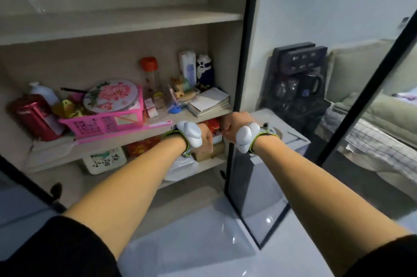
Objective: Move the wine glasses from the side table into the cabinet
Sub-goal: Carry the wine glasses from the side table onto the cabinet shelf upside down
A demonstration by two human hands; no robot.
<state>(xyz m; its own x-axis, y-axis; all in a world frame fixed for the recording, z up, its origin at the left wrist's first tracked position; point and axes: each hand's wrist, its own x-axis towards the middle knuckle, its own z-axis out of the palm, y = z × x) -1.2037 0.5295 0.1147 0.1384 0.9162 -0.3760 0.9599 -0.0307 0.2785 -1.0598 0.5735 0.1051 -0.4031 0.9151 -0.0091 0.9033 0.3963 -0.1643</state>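
Meanwhile | curled left hand (204, 135), right hand (234, 124) hold nothing visible | dark-framed cabinet (121, 26) ahead | clear wine glasses (285, 91) far right, right hand nearer

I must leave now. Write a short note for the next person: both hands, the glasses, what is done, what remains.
Left hand: fingers curled, seems to hold nothing.
Right hand: curled at the cabinet door edge; a grip cannot be confirmed.
Wine glasses: dark, blurred shapes seen through the door glass, probably them, outside the cabinet.
Done: doors open; one clear glass item on the upper shelf.
Left: carry the glasses in.
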